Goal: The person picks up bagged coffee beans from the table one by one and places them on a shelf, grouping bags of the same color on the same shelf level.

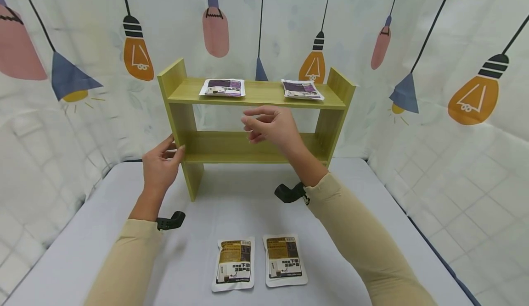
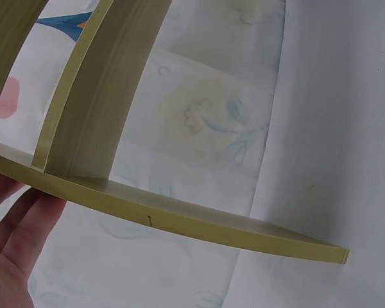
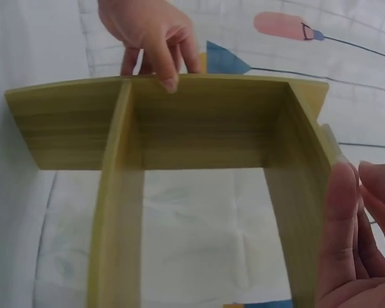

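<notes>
A yellow-green wooden shelf [image 1: 256, 96] with two boards stands on the table. My left hand [image 1: 162, 163] grips its left side panel [image 2: 179, 224], thumb at the front edge and fingers along the outer face. In front of the shelf, my right hand [image 1: 272, 128] hovers with loosely bent fingers and nothing in them. On the top board lie two white-edged packets with purple labels, a left packet [image 1: 223, 87] and a right packet [image 1: 302, 90]. From the right wrist view, my right hand [image 3: 362, 237] is close to the top board, where a packet's pale edge [image 3: 330, 138] shows.
Two more packets, a left one [image 1: 234, 264] and a right one [image 1: 285, 260], lie side by side on the white table [image 1: 182, 269], nearer to me. A curtain [image 1: 173, 3] printed with lamps hangs behind the shelf and along both sides.
</notes>
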`<state>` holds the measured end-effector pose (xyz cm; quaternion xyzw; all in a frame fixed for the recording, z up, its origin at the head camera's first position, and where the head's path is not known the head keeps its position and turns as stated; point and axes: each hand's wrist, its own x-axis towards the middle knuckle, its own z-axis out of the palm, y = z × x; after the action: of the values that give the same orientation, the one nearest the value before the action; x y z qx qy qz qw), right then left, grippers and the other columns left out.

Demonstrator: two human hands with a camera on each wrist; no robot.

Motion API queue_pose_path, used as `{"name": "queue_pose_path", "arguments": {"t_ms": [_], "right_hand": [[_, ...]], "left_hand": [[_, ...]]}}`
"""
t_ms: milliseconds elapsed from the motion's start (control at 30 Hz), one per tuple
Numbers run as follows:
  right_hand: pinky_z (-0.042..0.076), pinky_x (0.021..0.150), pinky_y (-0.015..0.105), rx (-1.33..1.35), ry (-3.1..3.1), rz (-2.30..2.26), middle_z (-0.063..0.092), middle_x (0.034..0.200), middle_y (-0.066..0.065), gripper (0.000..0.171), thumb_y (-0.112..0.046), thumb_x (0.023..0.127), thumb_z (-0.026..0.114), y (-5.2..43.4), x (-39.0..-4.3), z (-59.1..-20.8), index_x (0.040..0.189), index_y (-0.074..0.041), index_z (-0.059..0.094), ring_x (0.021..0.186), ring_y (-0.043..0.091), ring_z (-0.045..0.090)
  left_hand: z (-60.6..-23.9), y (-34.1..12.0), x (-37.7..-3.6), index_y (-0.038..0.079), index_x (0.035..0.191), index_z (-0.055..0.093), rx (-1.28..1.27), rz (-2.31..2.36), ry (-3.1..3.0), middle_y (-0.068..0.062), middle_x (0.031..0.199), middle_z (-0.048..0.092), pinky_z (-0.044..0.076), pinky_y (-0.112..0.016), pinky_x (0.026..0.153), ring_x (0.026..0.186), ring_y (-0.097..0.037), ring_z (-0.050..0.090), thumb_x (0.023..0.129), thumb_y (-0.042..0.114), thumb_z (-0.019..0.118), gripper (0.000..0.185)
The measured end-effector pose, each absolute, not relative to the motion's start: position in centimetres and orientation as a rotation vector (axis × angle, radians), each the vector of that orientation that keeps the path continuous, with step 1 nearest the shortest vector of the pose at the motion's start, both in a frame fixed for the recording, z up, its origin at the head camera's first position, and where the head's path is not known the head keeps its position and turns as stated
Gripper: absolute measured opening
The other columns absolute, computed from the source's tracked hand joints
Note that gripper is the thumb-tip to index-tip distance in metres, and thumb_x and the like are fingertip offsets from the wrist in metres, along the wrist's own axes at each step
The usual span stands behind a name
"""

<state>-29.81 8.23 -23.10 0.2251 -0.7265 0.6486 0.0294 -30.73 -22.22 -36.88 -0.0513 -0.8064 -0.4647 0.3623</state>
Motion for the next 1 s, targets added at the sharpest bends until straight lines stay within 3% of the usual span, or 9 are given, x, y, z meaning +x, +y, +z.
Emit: {"name": "queue_pose_path", "arguments": {"t_ms": [233, 500, 600, 733, 833, 1000], "right_hand": [[0.065, 0.07, 0.04, 0.758, -2.227, 2.006, 0.076, 0.087, 0.013, 0.026, -0.015, 0.091, 0.078, 9.1, -29.2, -26.2, 0.115, -0.006, 0.078, 0.067, 0.024, 0.07], [0.065, 0.072, 0.04, 0.73, -2.231, 1.958, 0.077, 0.092, 0.019, 0.025, -0.018, 0.091, 0.079, 10.4, -28.1, -29.4, 0.113, -0.006, 0.078, 0.072, 0.025, 0.074], [0.065, 0.073, 0.041, 0.716, -2.223, 1.95, 0.076, 0.1, 0.025, 0.025, -0.02, 0.091, 0.079, 10.9, -27.7, -30.5, 0.113, -0.008, 0.078, 0.077, 0.031, 0.075], [0.064, 0.074, 0.039, 0.678, -2.22, 1.956, 0.076, 0.098, 0.021, 0.031, -0.021, 0.091, 0.079, 11.5, -27.0, -31.9, 0.116, -0.004, 0.076, 0.08, 0.034, 0.075], [0.064, 0.076, 0.037, 0.646, -2.218, 1.955, 0.076, 0.095, 0.015, 0.032, -0.021, 0.091, 0.079, 12.0, -26.4, -33.0, 0.117, -0.003, 0.075, 0.08, 0.028, 0.075], [0.063, 0.081, 0.041, 0.588, -2.242, 1.9, 0.076, 0.1, 0.013, 0.026, -0.023, 0.09, 0.08, 12.7, -25.5, -34.8, 0.113, -0.01, 0.078, 0.083, 0.02, 0.073]], "left_hand": [[-36.9, -22.4, -30.6, 0.025, 0.144, 0.06, -0.116, -1.208, -2.088, -0.014, 0.122, 0.074, 0.048, -0.001, 0.071, 0.085, 0.0, 0.067, 0.099, 0.024, 0.068, 0.046], [-36.7, -22.3, -30.5, 0.024, 0.145, 0.059, -0.132, -1.214, -2.092, -0.013, 0.127, 0.073, 0.046, 0.0, 0.072, 0.096, -0.037, 0.074, 0.1, 0.025, 0.067, 0.046], [-36.7, -22.3, -30.5, 0.025, 0.145, 0.059, -0.135, -1.217, -2.094, -0.014, 0.127, 0.073, 0.046, 0.0, 0.072, 0.096, -0.038, 0.074, 0.1, 0.026, 0.067, 0.046], [-36.7, -22.3, -30.5, 0.025, 0.146, 0.059, -0.133, -1.211, -2.101, -0.015, 0.126, 0.073, 0.046, 0.0, 0.071, 0.096, -0.038, 0.074, 0.1, 0.027, 0.066, 0.047], [-36.7, -22.2, -30.5, 0.025, 0.146, 0.059, -0.125, -1.213, -2.107, -0.015, 0.126, 0.073, 0.046, 0.0, 0.071, 0.095, -0.037, 0.074, 0.1, 0.027, 0.066, 0.047], [-36.7, -22.2, -30.5, 0.027, 0.146, 0.059, -0.115, -1.222, -2.111, -0.013, 0.126, 0.073, 0.046, 0.0, 0.071, 0.096, -0.036, 0.074, 0.1, 0.028, 0.066, 0.046]]}}
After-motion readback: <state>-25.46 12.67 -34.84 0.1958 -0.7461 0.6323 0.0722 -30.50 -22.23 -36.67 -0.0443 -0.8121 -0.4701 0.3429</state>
